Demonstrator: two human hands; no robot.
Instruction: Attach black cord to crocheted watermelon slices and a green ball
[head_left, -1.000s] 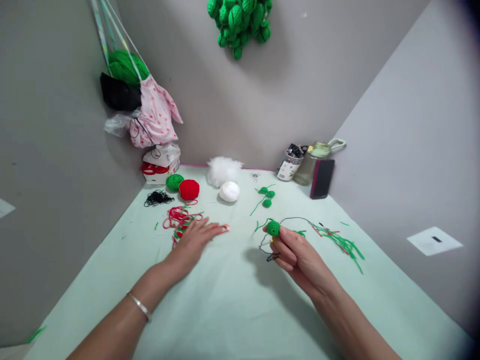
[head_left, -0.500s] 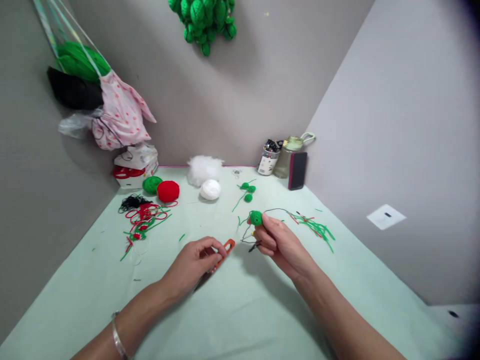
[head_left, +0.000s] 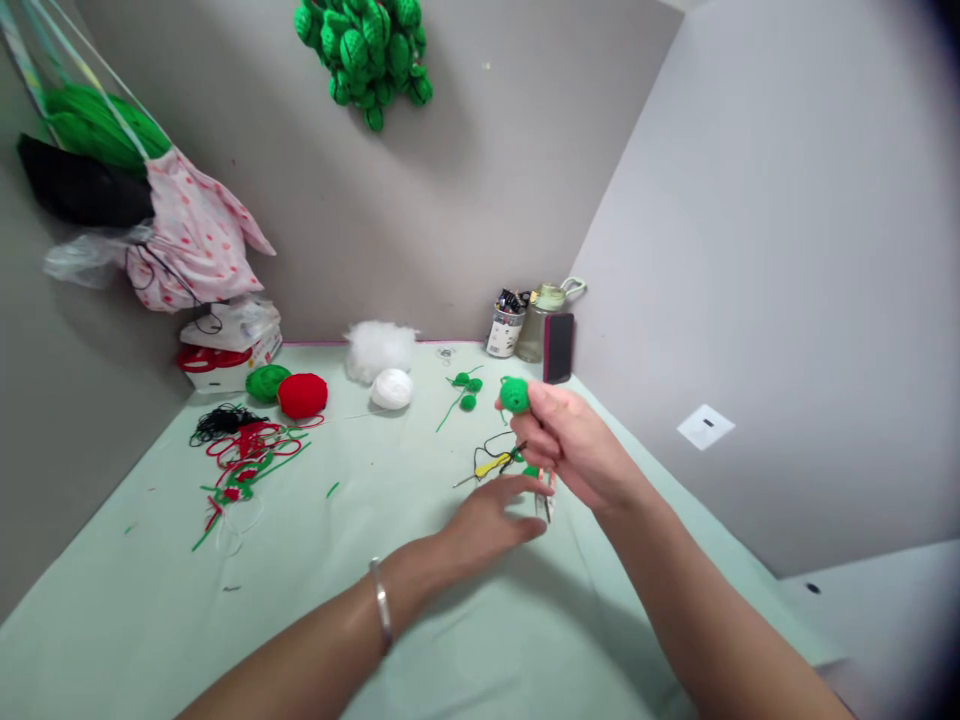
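Note:
My right hand [head_left: 581, 445] is raised above the table and pinches a small green crocheted ball [head_left: 514, 394] between thumb and fingers. Black thread [head_left: 501, 440] trails down from it to a yellow-handled hook [head_left: 493, 465] lying on the mint-green table cover [head_left: 420, 640]. My left hand [head_left: 487, 522] reaches to the right beneath the right hand, back upward. Its fingertips are closed on a small orange and pale snipping tool [head_left: 545, 497], partly hidden by both hands.
At the back lie red [head_left: 302, 395], green [head_left: 267, 382] and white [head_left: 391, 388] yarn balls, white stuffing [head_left: 379, 347], small green pieces [head_left: 466, 388], loose yarn scraps [head_left: 244, 450], a jar [head_left: 504, 330], a bottle [head_left: 538, 318] and a phone [head_left: 558, 347]. Bags [head_left: 187, 240] hang on the left wall.
My left hand has moved right with the snipping tool, going under my right hand. My right hand has lifted the green ball higher. The view has swung to the right.

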